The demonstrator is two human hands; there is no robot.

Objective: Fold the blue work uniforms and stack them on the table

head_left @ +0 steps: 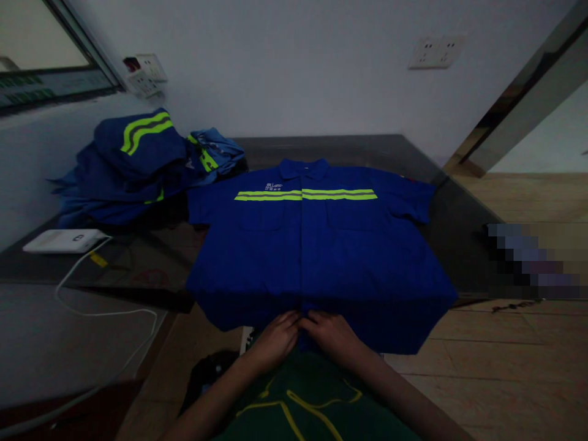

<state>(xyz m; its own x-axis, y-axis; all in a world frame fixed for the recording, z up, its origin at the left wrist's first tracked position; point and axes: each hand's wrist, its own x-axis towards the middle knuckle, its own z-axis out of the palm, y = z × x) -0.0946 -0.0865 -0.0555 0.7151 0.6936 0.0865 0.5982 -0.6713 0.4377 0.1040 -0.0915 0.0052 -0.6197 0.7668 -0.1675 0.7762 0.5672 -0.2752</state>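
A blue short-sleeved work shirt lies spread front side up on the dark table, its collar toward the wall. A yellow-green reflective band runs across its chest, above two pockets. The lower hem hangs over the table's near edge. At the middle of that hem, on the front placket, my left hand and my right hand meet with fingers bent, both closed on the shirt's cloth. The fingertips nearly touch; exactly what they pinch there is hard to make out in the dim light.
A heap of blue work clothes with reflective strips sits at the table's left back. Before it lies a white power bank with a white cable hanging down. The dark table meets the wall. A blurred-out object rests at the right corner.
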